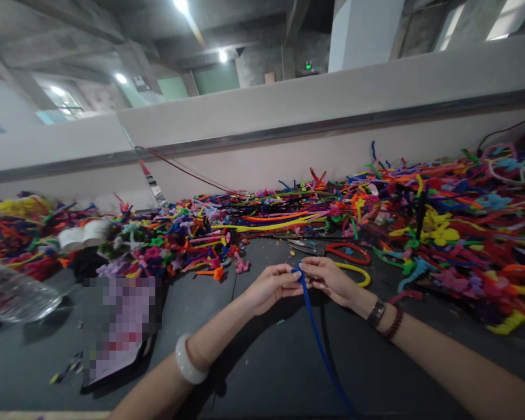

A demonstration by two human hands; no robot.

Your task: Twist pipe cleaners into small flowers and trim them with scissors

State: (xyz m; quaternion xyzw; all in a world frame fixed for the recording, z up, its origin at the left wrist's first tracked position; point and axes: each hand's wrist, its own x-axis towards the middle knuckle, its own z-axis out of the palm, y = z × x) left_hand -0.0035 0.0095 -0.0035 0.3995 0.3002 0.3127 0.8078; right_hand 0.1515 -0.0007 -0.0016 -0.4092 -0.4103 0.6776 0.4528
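The left hand point(273, 287) and right hand point(328, 281) pinch a blue pipe cleaner point(318, 341), whose top end seems looped. Red-handled scissors point(332, 249) lie just beyond on the tabletop point(254, 373).

Pale wall point(289, 125) beneath a seemingly concrete ceiling point(91, 29).

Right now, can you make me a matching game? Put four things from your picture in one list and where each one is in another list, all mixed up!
Things:
1. blue pipe cleaner
2. red-handled scissors
3. white bangle
4. dark red bead bracelet

Places:
A. around the right wrist
B. lying on the dark table
C. around the left wrist
D. pinched between the left hand and right hand

Pairs: 1-D, 2-B, 3-C, 4-A
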